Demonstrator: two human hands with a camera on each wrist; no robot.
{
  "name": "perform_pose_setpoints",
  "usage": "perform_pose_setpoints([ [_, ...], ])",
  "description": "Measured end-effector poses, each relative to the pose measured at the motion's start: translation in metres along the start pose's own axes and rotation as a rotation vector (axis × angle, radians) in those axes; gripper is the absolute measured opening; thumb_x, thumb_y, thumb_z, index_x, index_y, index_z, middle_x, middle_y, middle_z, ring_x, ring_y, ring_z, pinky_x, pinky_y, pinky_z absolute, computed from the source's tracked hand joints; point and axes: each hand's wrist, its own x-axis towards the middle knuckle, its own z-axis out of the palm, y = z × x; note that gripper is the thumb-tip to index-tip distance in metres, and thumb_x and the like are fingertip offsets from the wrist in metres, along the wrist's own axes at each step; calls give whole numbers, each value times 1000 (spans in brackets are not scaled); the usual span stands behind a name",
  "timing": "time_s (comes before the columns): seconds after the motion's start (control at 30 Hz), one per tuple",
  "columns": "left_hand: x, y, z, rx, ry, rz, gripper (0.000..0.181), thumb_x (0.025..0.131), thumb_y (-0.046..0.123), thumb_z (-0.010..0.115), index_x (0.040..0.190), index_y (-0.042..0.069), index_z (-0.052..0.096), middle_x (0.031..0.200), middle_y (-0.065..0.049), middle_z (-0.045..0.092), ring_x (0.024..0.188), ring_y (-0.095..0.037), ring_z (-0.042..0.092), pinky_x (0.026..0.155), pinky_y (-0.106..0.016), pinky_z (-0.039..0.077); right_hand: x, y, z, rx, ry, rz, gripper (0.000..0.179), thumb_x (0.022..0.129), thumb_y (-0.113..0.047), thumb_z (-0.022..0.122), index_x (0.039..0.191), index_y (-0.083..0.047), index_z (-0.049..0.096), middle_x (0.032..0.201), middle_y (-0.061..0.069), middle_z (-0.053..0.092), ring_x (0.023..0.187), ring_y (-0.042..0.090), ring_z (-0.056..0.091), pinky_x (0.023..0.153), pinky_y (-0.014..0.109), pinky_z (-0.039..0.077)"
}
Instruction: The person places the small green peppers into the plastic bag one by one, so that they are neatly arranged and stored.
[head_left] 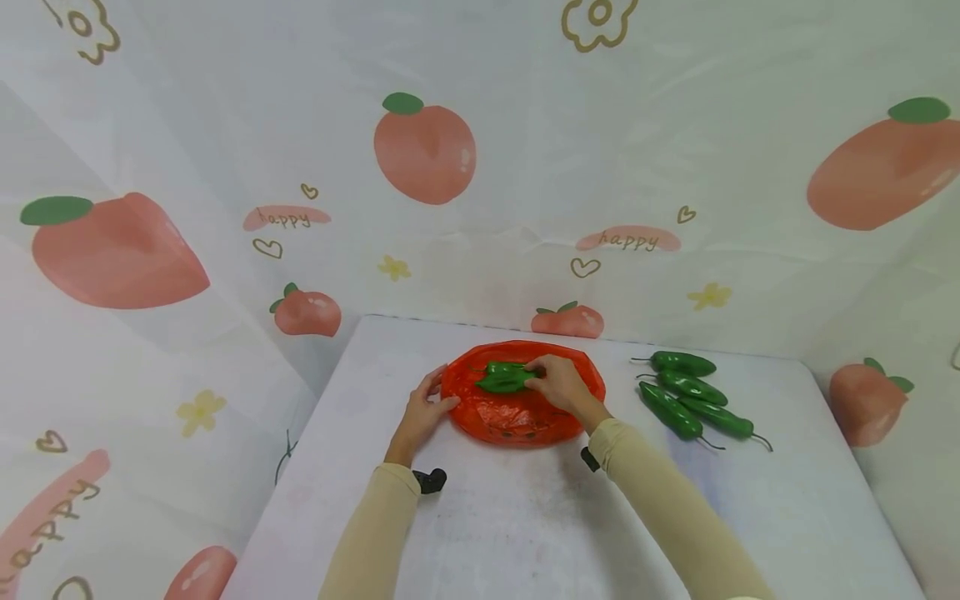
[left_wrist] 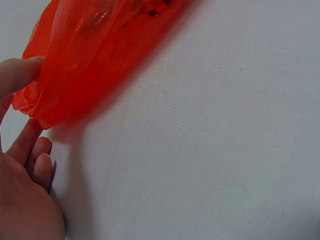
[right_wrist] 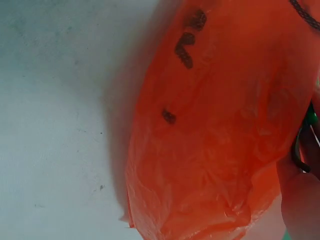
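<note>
Red plastic first: steadying the bag (head_left: 480, 421) by its left rim, pinching that edge between thumb and fingers of the left hand (head_left: 422, 414), and keeping the pull light so as not to risk tearing such thin-looking film. Gripping the nearer green pepper (head_left: 501, 383) by its right end with the right hand (head_left: 561, 383), closing thumb and fingers on it, and keeping it low within the rim, just beside the farther green pepper (head_left: 501, 367); not being able to tell whether also touching that one with the fingertips. Best be keeping the right wrist raised off the near wall, guarding the stem from snagging the film, lining the pepper up lengthwise with its neighbour, and loosening the fingers only on feeling firm support underneath. Now counting: finding one red bag near the back of the counter (head_left: 510, 533), two peppers showing inside its rim, and four loose green peppers (head_left: 692, 387) lying close together to the right, apart from the bag, so making six in sight. Counting also two hands, two pale sleeves (head_left: 378, 517) and two dark wrist devices (head_left: 430, 481). Leaving any contents lower down uncounted, being unable to see past film and hand.
</note>
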Motion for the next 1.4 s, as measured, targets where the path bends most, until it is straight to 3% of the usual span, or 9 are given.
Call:
perform_pose_setpoints([
  [0.4,1,0,0,-4,-3,-10,66,93,27,72,153,35,45,150,-7,53,136,-31,44,111,-58,43,4,0,1,24,-25,53,36,95,-12,71,129,-4,67,125,13,69,107,25,64,100,42,57],
  [1.0,1,-1,2,24,1,-14,66,94,28,71,153,36,43,148,-7,53,135,-31,45,109,-55,45,5,4,2,28,-28,41,41,95,-12,71,135,-3,63,137,15,64,113,27,60,100,43,57],
  [1.4,1,-1,1,17,-4,-19,66,93,27,72,152,36,44,147,-8,53,135,-31,44,109,-55,45,-2,6,-7,-144,-43,-37,53,92,-27,76,138,-6,60,135,13,60,122,29,56,109,48,50],
])
